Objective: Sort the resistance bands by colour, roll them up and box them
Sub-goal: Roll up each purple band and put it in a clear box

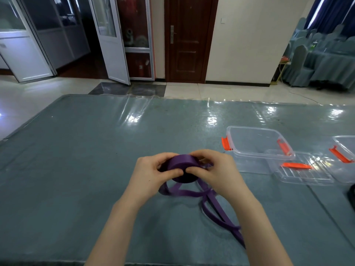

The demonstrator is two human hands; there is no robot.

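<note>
A purple resistance band is partly wound into a thick roll that I hold just above the table. My left hand grips the roll's left side and my right hand grips its right side, thumbs pressed on the front. The band's loose tail trails down onto the table in loops and runs toward the lower right. A clear plastic box with orange latches stands open to the right of my hands.
A clear lid with an orange clip lies in front of the box. A second clear box sits at the right edge. A dark object pokes in at the far right. The table has a grey-blue cloth under shiny plastic.
</note>
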